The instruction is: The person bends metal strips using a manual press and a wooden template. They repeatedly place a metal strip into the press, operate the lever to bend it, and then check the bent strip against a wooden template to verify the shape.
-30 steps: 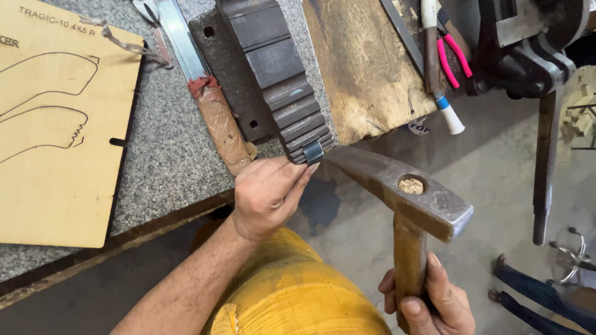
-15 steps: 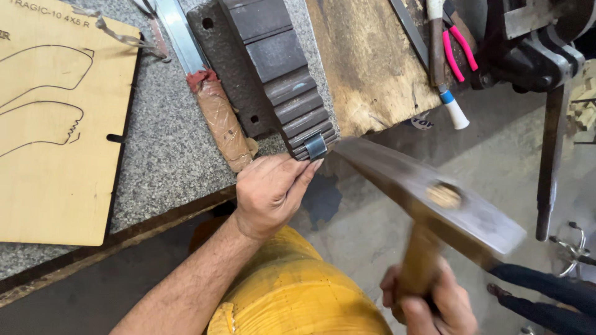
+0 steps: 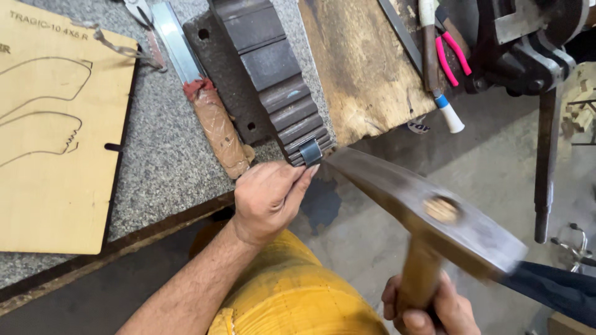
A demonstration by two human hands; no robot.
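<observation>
Counter (image 3: 167, 155) of speckled grey stone carries everything here, with a pale plywood template (image 3: 56, 136) lying flat at its left and a worn wooden board (image 3: 360, 68) at its right. Between them a long stepped steel block (image 3: 279, 87) runs out to the counter's near edge, beside a blade with a tape-wrapped handle (image 3: 214, 127).

At the block's near end sits a small bent metal strip (image 3: 310, 151), and the left hand (image 3: 267, 198) is closed against it, fingertips pinching it to the block. The right hand (image 3: 428, 307) is wrapped fully round the wooden shaft of a hammer (image 3: 428, 208), whose head is blurred and points its narrow end toward the strip; whether it touches the strip cannot be told.

To do this well, I judge that the fingertips should stay on the near side of the strip, clear of the striking face, pressing it firmly into the block's step. Blows are best kept short and square, with the narrow end landing on the strip alone, so it neither skids nor twists.
</observation>
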